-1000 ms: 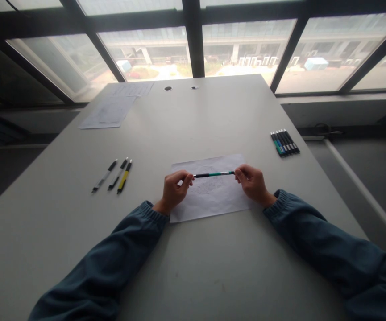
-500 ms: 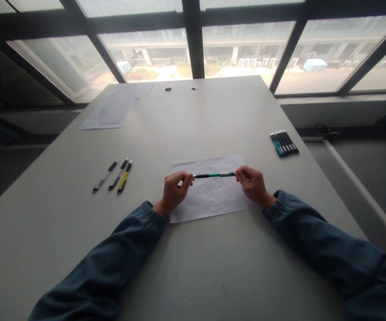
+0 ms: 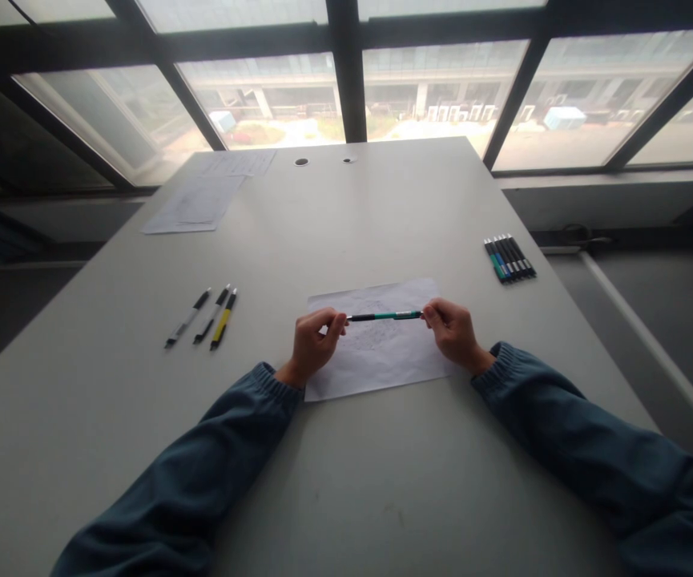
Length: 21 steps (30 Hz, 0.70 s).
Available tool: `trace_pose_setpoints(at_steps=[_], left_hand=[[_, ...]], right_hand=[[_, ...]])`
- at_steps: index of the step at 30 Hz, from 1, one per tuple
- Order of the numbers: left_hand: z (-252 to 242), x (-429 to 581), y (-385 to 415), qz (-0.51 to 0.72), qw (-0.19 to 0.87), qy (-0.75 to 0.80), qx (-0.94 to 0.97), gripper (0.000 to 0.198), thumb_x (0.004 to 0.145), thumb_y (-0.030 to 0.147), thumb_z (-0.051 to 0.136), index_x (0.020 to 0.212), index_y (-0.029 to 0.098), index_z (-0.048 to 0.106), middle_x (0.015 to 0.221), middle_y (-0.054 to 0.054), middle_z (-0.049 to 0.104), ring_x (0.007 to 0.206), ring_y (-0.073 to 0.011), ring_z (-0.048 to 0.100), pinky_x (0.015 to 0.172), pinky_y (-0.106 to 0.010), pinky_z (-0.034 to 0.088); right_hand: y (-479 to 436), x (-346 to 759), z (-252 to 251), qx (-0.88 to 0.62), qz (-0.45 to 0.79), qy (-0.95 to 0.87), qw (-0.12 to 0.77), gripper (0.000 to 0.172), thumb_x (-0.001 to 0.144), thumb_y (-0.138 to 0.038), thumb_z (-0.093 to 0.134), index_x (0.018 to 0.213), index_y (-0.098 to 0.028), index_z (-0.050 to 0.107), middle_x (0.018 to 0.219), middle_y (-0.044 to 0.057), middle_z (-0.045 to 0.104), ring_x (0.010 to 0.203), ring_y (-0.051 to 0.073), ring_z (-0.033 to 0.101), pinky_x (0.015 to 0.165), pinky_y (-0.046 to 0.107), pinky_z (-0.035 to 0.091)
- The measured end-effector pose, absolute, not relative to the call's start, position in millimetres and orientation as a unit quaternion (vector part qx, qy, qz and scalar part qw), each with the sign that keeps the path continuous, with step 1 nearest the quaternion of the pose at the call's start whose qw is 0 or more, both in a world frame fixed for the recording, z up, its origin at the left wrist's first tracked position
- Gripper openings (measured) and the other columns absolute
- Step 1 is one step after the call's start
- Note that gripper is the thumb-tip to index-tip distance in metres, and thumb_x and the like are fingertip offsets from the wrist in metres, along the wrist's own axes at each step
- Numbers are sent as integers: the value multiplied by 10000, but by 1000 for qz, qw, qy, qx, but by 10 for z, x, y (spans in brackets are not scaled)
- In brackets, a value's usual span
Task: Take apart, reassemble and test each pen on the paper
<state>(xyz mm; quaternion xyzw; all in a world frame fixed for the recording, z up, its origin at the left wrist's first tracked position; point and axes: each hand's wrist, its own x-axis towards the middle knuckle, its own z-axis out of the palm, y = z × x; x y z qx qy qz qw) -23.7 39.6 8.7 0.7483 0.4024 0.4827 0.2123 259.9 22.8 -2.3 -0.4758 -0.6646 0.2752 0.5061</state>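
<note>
1. Centre: left-hand grip (image 3: 313, 343) and right-hand grip (image 3: 453, 332) pinch opposite ends of a green-black pen (image 3: 385, 316) over a marked sheet (image 3: 376, 373); its pale label is unreadable.
2. Left: three pens (image 3: 222, 320) on the desk (image 3: 322, 489).
3. Right: a pen row (image 3: 509, 260).
4. Upper left: papers (image 3: 193, 205), writing illegible.

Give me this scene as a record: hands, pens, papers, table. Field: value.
Left hand: pinches left end of green-and-black pen
Right hand: pinches the pen's right end
Sheet: faintly marked, behind the pen in view
Three pens: left of the hands, one yellow
Row of pens: right of the hands
Papers: far left
Table: pale
</note>
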Motion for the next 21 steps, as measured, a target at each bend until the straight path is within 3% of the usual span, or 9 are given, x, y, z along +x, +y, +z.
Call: trace_pose_setpoints(at_steps=[12, 21], left_hand=[[99, -231, 394, 475, 217, 409, 749, 388, 995, 315, 557, 644, 167, 630, 606, -11, 660, 542, -101, 608, 554, -221, 457], [91, -228, 395, 469, 214, 409, 753, 399, 1005, 298, 537, 639, 163, 619, 595, -7, 645, 538, -91, 596, 560, -212, 447]], right_hand=[[230, 2586, -41, -485, 282, -663, 496, 353, 1001, -385, 517, 713, -192, 584, 561, -39, 426, 514, 116, 379, 516, 275, 301], [228, 2571, 2, -486, 246, -680, 490, 382, 1004, -353, 494, 662, -193, 550, 541, -38, 449, 501, 111, 379, 532, 278, 310]])
